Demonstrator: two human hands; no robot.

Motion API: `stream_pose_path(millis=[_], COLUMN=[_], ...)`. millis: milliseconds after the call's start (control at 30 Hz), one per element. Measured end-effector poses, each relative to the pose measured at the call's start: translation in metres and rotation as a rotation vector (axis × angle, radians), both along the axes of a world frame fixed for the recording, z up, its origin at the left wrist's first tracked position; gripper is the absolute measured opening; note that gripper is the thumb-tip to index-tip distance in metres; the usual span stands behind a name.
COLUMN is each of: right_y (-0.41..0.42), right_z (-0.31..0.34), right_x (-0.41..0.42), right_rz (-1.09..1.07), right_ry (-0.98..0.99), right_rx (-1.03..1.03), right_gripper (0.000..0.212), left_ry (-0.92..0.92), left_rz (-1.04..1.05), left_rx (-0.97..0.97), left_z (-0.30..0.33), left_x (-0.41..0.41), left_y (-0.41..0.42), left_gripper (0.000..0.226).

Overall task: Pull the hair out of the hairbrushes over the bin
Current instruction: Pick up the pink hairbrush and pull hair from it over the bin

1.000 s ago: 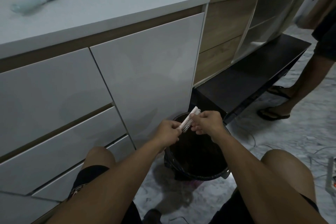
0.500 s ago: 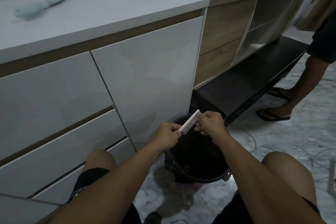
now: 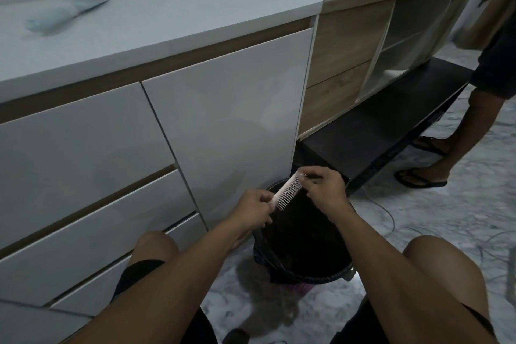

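Observation:
A pale pink comb-like hairbrush (image 3: 287, 192) hangs over a black bin (image 3: 304, 274) lined with a dark bag, teeth pointing down and right. My left hand (image 3: 254, 211) grips its handle end. My right hand (image 3: 325, 188) is just right of the far tip, with fingers pinched on a thin dark strand of hair (image 3: 310, 176) drawn from the teeth. The bin's inside is too dark to make out.
White cabinet drawers (image 3: 83, 176) stand on the left, with a pale blue hairbrush (image 3: 64, 12) lying on the countertop. A dark low shelf (image 3: 377, 126) runs behind the bin. Another person's legs in flip-flops (image 3: 421, 179) stand at the right. Cables lie on the marble floor.
My right hand has drawn slightly away from the brush tip to the right, a thin strand now showing between its fingers. The other person has stepped closer at the right.

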State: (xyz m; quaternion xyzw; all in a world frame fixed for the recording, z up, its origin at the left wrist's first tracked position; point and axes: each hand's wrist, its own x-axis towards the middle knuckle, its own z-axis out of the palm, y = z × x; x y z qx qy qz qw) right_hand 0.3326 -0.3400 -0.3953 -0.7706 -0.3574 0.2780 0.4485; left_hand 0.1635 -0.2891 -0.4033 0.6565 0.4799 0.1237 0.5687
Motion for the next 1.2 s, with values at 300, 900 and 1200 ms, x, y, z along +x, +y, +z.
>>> stream_pose_path(millis=[300, 900, 1200], right_y=[0.004, -0.002, 0.0], right_z=[0.002, 0.006, -0.003], right_x=[0.002, -0.007, -0.022], right_rz=[-0.309, 0.065, 0.182], right_ry=[0.139, 0.082, 0.037], right_rx=[0.171, 0.076, 0.086], right_gripper=[0.014, 0.015, 0.014], left_ry=[-0.08, -0.212, -0.273], left_rz=[0.044, 0.186, 0.252], left_rx=[-0.176, -0.43, -0.678], left_z=[0.01, 0.006, 0.012], left_x=[0.001, 0.001, 0.002], left_y=[0.001, 0.008, 0.012], left_gripper=[0.021, 0.023, 0.023])
